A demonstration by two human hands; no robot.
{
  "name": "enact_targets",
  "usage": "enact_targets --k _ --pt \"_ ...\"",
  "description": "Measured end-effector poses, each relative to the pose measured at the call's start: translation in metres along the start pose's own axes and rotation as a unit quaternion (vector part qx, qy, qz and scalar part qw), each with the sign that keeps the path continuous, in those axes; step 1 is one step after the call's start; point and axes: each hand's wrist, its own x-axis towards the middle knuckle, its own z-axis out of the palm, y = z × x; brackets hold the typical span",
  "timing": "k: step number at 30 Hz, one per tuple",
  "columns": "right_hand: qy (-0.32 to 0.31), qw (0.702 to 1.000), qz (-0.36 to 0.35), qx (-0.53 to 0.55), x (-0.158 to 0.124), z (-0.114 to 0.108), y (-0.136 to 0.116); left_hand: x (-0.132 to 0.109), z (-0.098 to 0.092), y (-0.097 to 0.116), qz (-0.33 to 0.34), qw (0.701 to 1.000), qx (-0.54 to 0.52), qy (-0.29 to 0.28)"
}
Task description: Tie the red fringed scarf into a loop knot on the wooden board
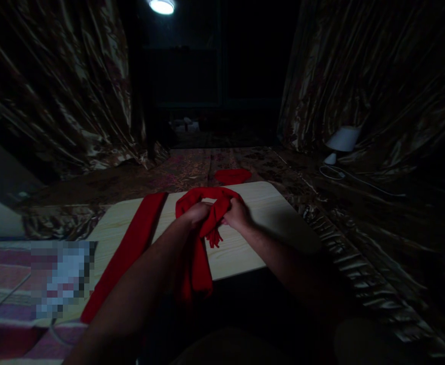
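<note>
A red fringed scarf [201, 195] lies looped on a pale wooden board [268, 213]. My left hand [196, 212] is closed on the scarf's bunched middle. Close beside it, my right hand [237, 213] is also closed on the cloth. A fringed end hangs between the two hands, and a longer end drapes over the board's near edge. Another long red strip [131, 248] runs diagonally across the board's left side; I cannot tell whether it is part of the same scarf. A small red piece of cloth [232, 176] lies beyond the board.
Shiny brown patterned curtains [63, 96] hang left and right, with dark space between. A white lamp [342, 142] and its cable sit at the right. A striped cloth [5, 284] covers the near left. A ceiling light [162, 6] glows above.
</note>
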Motion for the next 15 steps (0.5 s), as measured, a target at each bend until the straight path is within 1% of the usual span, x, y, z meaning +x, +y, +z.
enact_targets --k 1,2,3,4,5,6,7,8,11,13,15 --pt "0.055 0.997 -0.047 -0.009 0.0 -0.002 0.003 0.001 0.0 -0.001 -0.001 0.999 0.034 -0.014" --pt "0.09 0.99 -0.11 -0.021 0.0 -0.005 0.005 0.002 0.001 -0.001 -0.001 0.997 0.067 -0.028" --pt "0.093 0.979 -0.178 -0.028 0.001 -0.008 0.007 0.003 0.001 -0.001 0.003 0.995 0.099 -0.034" --pt "0.064 0.968 -0.24 -0.028 0.003 -0.012 0.009 0.004 0.002 0.0 0.011 0.992 0.125 -0.028" --pt "0.016 0.957 -0.29 -0.021 0.005 -0.015 0.011 0.006 0.002 0.002 0.023 0.988 0.151 -0.017" --pt "-0.031 0.946 -0.322 -0.013 0.009 -0.019 0.013 0.007 0.002 0.005 0.035 0.985 0.17 0.001" --pt "-0.063 0.94 -0.336 -0.008 0.012 -0.022 0.015 0.01 0.001 0.009 0.046 0.983 0.177 0.025" --pt "-0.078 0.938 -0.338 -0.01 0.015 -0.026 0.017 0.012 -0.001 0.015 0.055 0.981 0.178 0.048" --pt "-0.091 0.938 -0.327 -0.071 0.021 -0.039 0.021 0.019 -0.01 0.036 0.073 0.978 0.168 0.096" --pt "-0.118 0.923 -0.337 -0.146 0.019 -0.049 0.023 0.019 -0.016 0.051 0.083 0.978 0.162 0.102" --pt "-0.132 0.9 -0.351 -0.22 0.013 -0.058 0.024 0.014 -0.016 0.062 0.091 0.979 0.161 0.088"
